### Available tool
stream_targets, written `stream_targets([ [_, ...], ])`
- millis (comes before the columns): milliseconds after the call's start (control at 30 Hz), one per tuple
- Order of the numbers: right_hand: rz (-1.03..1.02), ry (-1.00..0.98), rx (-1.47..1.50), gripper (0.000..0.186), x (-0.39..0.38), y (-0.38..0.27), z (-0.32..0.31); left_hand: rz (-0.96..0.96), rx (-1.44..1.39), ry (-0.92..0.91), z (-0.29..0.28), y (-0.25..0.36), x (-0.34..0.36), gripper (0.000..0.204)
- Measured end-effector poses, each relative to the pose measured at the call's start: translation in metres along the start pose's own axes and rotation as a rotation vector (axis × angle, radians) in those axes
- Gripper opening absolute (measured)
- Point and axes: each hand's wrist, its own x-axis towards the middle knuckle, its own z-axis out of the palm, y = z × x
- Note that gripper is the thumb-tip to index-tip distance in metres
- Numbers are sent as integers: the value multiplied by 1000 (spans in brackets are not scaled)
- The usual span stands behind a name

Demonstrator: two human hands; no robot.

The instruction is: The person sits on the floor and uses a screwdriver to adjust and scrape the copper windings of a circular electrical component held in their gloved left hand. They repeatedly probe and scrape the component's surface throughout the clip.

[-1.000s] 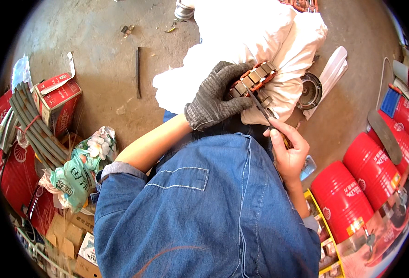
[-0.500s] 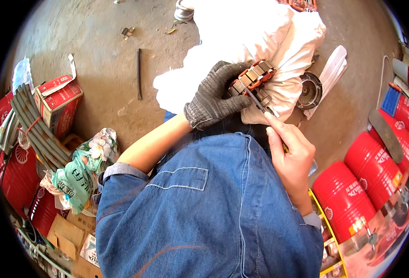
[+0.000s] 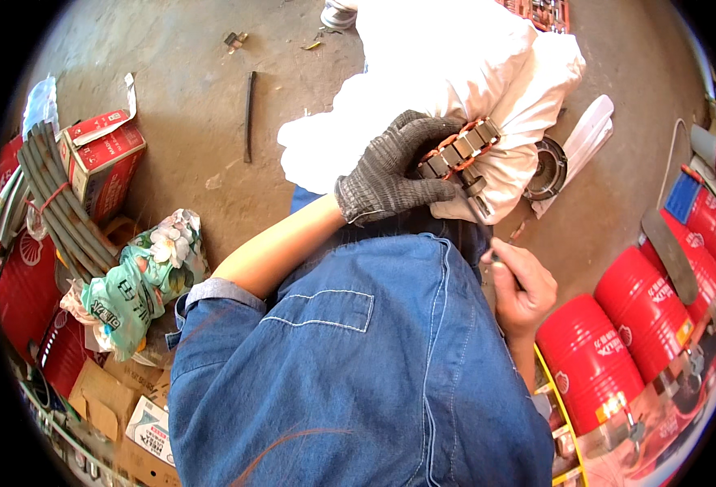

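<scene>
My left hand, in a dark grey knit glove, is closed round a motor stator. This ring-shaped part has metal pole pieces and orange-red windings; the glove covers part of it. My bare right hand is lower and to the right, apart from the stator, with its fingers curled. In them is a slim metal tool, its shaft pointing up toward the stator and smeared by motion; its handle is hidden. White cloth lies over the area behind the stator and touches it.
A round metal housing sits on the floor to the right. Red drums line the right side beside a yellow-edged rack. To the left are bundled grey hoses, a red box and a green plastic bag. A dark strip lies ahead.
My right hand has drawn back down and right, taking the slim tool's tip off the stator. The stator has turned a little in my left hand, and the view has shifted slightly.
</scene>
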Motion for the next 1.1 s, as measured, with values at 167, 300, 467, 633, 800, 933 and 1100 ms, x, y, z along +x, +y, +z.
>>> stream_targets([
  [167,120,-26,-145,32,10,-17,-7,32,-87,-34,-3,-3,1,72],
  [300,118,-27,-202,33,12,-16,-2,36,-175,-69,-7,-4,2,66],
  [467,60,-52,-273,34,16,-26,-1,-66,-334,-80,-7,-3,-2,60],
  [633,112,-88,-344,35,22,-34,1,-93,-332,-124,-11,-2,1,59],
  [800,227,-154,-184,40,33,-36,-14,-79,-322,-117,-12,2,1,57],
  [933,457,3,146,37,41,-34,-22,-56,-321,-65,-8,-1,0,58],
  [1100,309,31,107,35,79,-31,-35,45,-71,13,-1,-6,-2,72],
])
